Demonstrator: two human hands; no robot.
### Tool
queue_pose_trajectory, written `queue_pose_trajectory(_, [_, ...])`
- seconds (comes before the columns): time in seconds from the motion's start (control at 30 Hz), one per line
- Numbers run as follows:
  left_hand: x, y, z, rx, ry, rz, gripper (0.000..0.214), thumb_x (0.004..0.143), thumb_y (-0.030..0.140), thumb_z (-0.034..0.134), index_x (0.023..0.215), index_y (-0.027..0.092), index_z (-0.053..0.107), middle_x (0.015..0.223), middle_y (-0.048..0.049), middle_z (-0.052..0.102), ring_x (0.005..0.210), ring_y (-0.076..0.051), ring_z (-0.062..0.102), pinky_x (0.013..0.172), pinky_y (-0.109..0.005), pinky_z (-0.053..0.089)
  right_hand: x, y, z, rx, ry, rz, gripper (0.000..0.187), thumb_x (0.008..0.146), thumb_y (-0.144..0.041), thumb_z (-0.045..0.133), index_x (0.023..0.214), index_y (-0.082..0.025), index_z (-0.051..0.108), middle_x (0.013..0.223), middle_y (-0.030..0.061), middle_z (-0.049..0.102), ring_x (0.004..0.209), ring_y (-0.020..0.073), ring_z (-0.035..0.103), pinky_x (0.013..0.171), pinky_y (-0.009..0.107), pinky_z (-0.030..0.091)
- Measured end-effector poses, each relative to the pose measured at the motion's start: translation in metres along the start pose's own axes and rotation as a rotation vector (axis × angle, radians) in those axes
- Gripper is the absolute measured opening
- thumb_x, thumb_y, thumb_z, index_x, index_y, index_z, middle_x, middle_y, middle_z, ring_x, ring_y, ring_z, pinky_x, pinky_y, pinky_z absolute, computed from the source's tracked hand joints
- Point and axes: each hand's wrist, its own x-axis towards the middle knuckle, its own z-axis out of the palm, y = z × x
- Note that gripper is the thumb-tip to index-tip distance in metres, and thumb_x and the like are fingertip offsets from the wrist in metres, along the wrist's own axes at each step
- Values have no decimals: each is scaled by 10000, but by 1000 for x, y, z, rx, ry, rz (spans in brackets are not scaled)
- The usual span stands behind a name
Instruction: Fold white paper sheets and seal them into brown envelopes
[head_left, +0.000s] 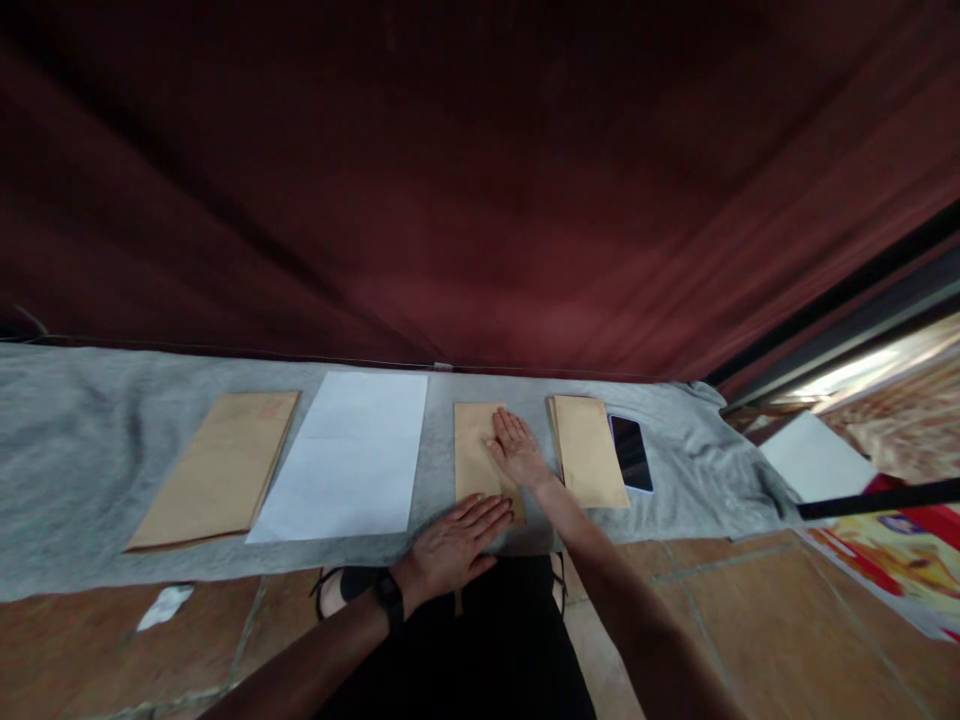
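One left hand (pixel 456 545), one right hand (pixel 520 455), seemingly flat on a brown envelope (pixel 471 455).

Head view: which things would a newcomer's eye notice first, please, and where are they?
Probably the dark red backdrop, filling the upper part of the picture. Then the large white sheet, left of centre on the grey cloth. Near the middle, the left hand and right hand rest on a brown envelope.

Phone (pixel 631 454) on grey cloth (pixel 694 470), dark-red fabric (pixel 480 230) beyond
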Motion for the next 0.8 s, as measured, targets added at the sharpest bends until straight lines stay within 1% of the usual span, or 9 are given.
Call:
queue_pose_trajectory(0.13, [1, 0, 1, 9, 1, 3, 571, 1001, 389, 477, 1529, 225, 335, 1580, -58, 398, 1461, -170, 350, 1215, -343, 221, 21, 2, 1, -23, 28, 61, 605, 1038, -434, 333, 1529, -81, 351, 1586, 164, 333, 1479, 273, 320, 1212, 464, 274])
queue_pose_trajectory(0.23, [2, 0, 1, 4, -7, 1, 551, 1008, 376, 457, 1524, 215, 347, 1574, -63, 408, 1461, -169, 349, 1213, -348, 224, 18, -3, -1, -24, 18, 31, 583, 1042, -416, 336, 1540, -112, 337, 1590, 145, 328, 1483, 267, 313, 1218, 485, 248])
queue_pose_trajectory(0.3, [1, 1, 2, 0, -2, -4, 549, 1005, 373, 458, 1519, 209, 358, 1564, -66, 423, 1457, -174, 358, 1212, -353, 230, 9, -12, -2, -5, -33, -80, 551, 1044, -402, 350, 1548, -183, 330, 1594, 91, 337, 1488, 242, 305, 1231, 483, 222])
queue_pose_trajectory(0.4, [0, 3, 4, -7, 15, -23, 527, 991, 379, 487, 1483, 201, 421, 1506, -69, 505, 1411, -183, 431, 1208, -358, 242, -4, -24, -2, 51, -145, -315, 495, 1040, -388, 388, 1527, -301, 367, 1594, -3, 352, 1490, 197, 299, 1244, 452, 211])
queue_pose_trajectory(0.47, [0, 3, 5, -16, 14, -20, 522, 981, 383, 509, 1465, 197, 446, 1494, -73, 519, 1395, -189, 452, 1207, -360, 247, -7, -29, -3, 77, -206, -392, 466, 1042, -375, 396, 1506, -336, 396, 1592, -34, 355, 1486, 176, 307, 1244, 429, 224])
queue_pose_trajectory(0.5, [0, 3, 5, -23, 8, -11, 531, 978, 387, 515, 1469, 198, 441, 1509, -73, 500, 1403, -191, 441, 1208, -360, 247, -6, -30, -4, 81, -228, -403, 459, 1044, -372, 395, 1501, -340, 404, 1592, -38, 354, 1483, 171, 312, 1242, 422, 231])
queue_pose_trajectory(0.57, [1, 3, 3, -37, -10, 10, 563, 974, 394, 521, 1491, 204, 406, 1555, -71, 437, 1435, -191, 397, 1210, -358, 245, 1, -29, -5, 75, -242, -388, 459, 1046, -374, 392, 1502, -325, 406, 1597, -26, 343, 1481, 175, 318, 1240, 422, 233])
queue_pose_trajectory(0.63, [1, 2, 0, -47, -25, 19, 587, 970, 392, 527, 1508, 210, 377, 1581, -66, 396, 1455, -190, 362, 1214, -357, 237, 10, -27, -6, 54, -218, -345, 469, 1045, -381, 395, 1507, -298, 405, 1605, 0, 326, 1484, 192, 314, 1242, 434, 221])
queue_pose_trajectory(0.8, [2, 1, -5, -48, -37, 30, 586, 976, 377, 518, 1516, 213, 363, 1595, -67, 369, 1472, -186, 331, 1223, -353, 213, 31, -23, -6, 1, -115, -129, 501, 1050, -380, 355, 1521, -212, 391, 1607, 70, 320, 1484, 219, 313, 1236, 446, 214])
